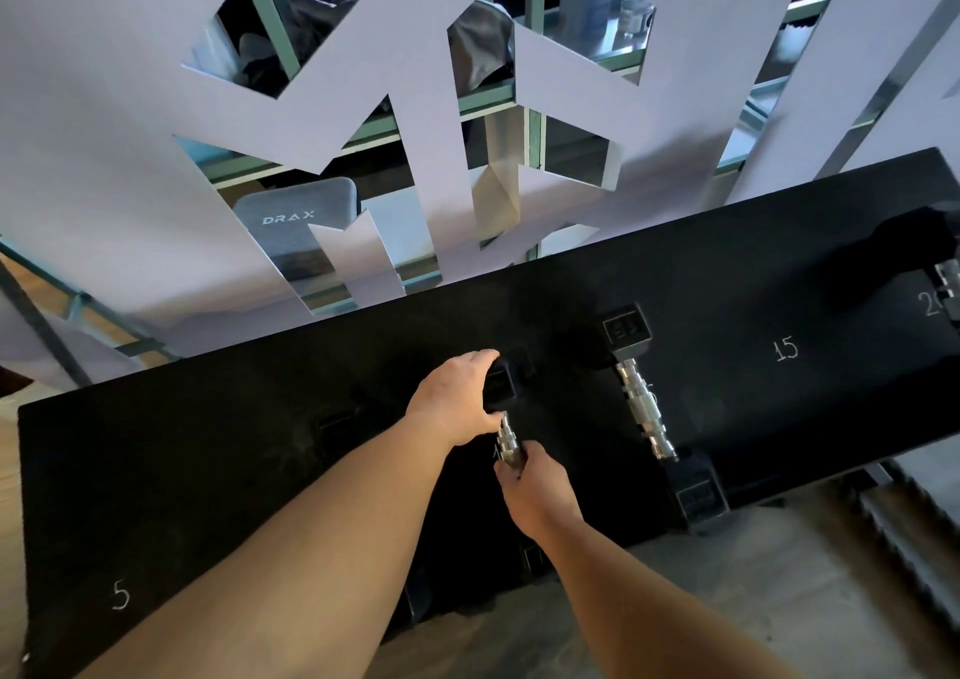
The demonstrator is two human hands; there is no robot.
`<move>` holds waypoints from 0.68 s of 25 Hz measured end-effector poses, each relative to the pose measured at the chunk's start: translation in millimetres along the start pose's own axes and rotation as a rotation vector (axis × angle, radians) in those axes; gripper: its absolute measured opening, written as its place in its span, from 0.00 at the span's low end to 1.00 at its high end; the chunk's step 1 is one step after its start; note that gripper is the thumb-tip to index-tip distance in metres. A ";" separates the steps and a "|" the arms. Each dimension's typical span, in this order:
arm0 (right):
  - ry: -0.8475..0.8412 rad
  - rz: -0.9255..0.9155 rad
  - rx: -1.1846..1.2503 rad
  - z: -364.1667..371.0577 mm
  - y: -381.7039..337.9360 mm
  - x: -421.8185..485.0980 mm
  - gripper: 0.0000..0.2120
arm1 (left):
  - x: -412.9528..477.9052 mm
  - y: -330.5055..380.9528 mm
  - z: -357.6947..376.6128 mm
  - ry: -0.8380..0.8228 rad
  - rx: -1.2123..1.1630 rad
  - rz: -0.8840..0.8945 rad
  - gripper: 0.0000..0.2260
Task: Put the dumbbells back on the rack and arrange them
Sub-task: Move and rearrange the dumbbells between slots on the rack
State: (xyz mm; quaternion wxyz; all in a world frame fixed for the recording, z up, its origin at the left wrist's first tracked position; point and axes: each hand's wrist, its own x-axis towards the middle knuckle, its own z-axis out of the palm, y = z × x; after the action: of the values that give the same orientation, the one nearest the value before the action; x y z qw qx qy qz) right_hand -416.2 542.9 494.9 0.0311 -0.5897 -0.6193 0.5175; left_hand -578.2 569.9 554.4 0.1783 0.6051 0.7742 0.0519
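Note:
A black rack shelf (pixel 208 470) slants across the view, with chalk numbers 5, 15 and 20 written on it. In the middle lies a small black hex dumbbell (pixel 505 431) with a chrome handle. My left hand (pixel 457 400) is cupped over its far head. My right hand (pixel 535 486) is closed around the near part of its handle, and its near head is hidden. To the right, a larger dumbbell (pixel 644 410) marked 15 lies on the shelf, its near head over the front edge. Another dumbbell (pixel 948 283) shows partly at the far right edge.
Behind the rack stands a white cut-out panel (pixel 93 158), with metal shelving, a grey DRAX pad (pixel 291 221) and containers seen through its openings. Grey floor (pixel 727 600) lies below the shelf, and ridged metal steps (pixel 914 533) are at the lower right.

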 end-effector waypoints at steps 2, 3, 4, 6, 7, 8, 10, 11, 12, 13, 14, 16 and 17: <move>0.019 -0.029 0.011 -8.0 -1.5 -6.7 0.24 | -6.2 2.2 -4.7 -0.025 0.025 0.013 0.42; 0.030 -0.052 -0.009 -14.9 -3.4 -11.1 0.26 | -10.0 4.1 -9.8 -0.023 0.033 0.019 0.41; 0.044 -0.079 -0.036 -23.8 -6.0 -16.1 0.27 | -14.8 7.6 -17.5 0.000 0.035 0.029 0.39; 0.065 -0.126 -0.072 -43.1 -11.6 -24.5 0.25 | -25.0 16.5 -36.0 0.068 0.025 0.065 0.32; 0.074 -0.144 -0.082 -55.2 -16.6 -31.5 0.23 | -30.6 23.5 -48.5 0.093 0.019 0.084 0.28; 0.086 -0.158 -0.092 -67.8 -23.0 -40.3 0.22 | -36.7 31.2 -62.6 0.110 0.015 0.102 0.25; 0.126 -0.184 -0.102 -93.6 -37.6 -63.1 0.19 | -49.9 50.3 -96.1 0.131 0.017 0.136 0.21; 0.155 -0.198 -0.100 -106.9 -44.7 -76.1 0.19 | -56.2 60.2 -113.6 0.143 0.023 0.155 0.20; 0.188 -0.211 -0.099 -121.5 -51.6 -91.2 0.18 | -62.9 71.8 -131.6 0.158 0.026 0.177 0.20; 0.220 -0.221 -0.103 -135.7 -58.2 -105.3 0.18 | -68.5 82.6 -148.2 0.175 0.020 0.195 0.20; 0.252 -0.228 -0.101 -149.7 -64.3 -119.1 0.18 | -73.3 93.9 -164.0 0.193 0.008 0.211 0.21; 0.322 -0.211 -0.050 -180.9 -70.6 -155.7 0.16 | -86.6 126.3 -195.9 0.231 -0.011 0.254 0.21; 0.361 -0.209 -0.034 -196.5 -72.9 -173.6 0.15 | -93.6 144.9 -211.9 0.259 -0.019 0.273 0.20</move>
State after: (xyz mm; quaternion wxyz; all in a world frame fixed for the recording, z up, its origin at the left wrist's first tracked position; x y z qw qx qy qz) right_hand -287.1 546.1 734.5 0.1852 -0.6059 -0.6702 0.3867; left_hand -497.9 547.2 814.5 0.0742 0.6909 0.7010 0.1605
